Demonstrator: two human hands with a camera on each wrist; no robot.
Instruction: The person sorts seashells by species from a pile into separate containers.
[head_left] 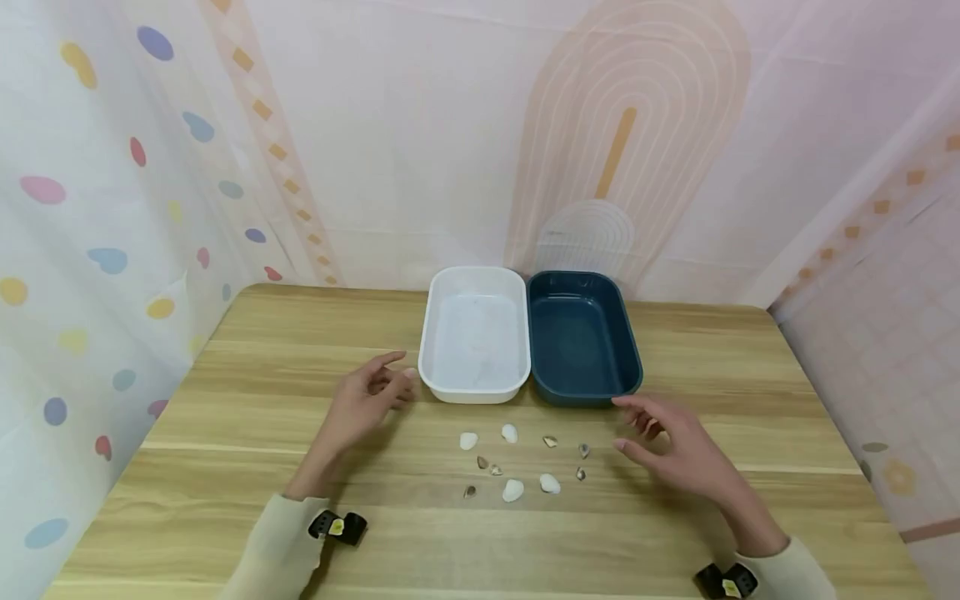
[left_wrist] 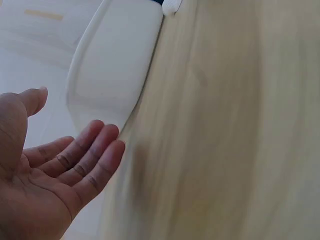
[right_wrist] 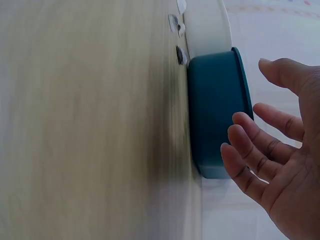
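Observation:
My left hand (head_left: pixel 369 393) hovers beside the near left corner of a white tub (head_left: pixel 475 392), its fingers loosely bent with nothing between them. In the left wrist view that palm (left_wrist: pixel 45 195) faces the tub's outer wall. My right hand (head_left: pixel 675 446) hangs near the front right corner of a dark teal tub (head_left: pixel 585 398), thumb apart from relaxed fingers, holding nothing. Between the hands several seashells lie scattered: larger white ones such as this white shell (head_left: pixel 513 490), and small brownish ones such as this brown shell (head_left: pixel 482 462). Both tubs look bare inside.
The tubs stand side by side at the back of a wooden table (head_left: pixel 525 550). Behind it hangs a patterned curtain (head_left: pixel 405 150), which also covers both sides. A black wrist camera (head_left: pixel 337 527) sits at the left sleeve, another camera (head_left: pixel 726 581) at the right one.

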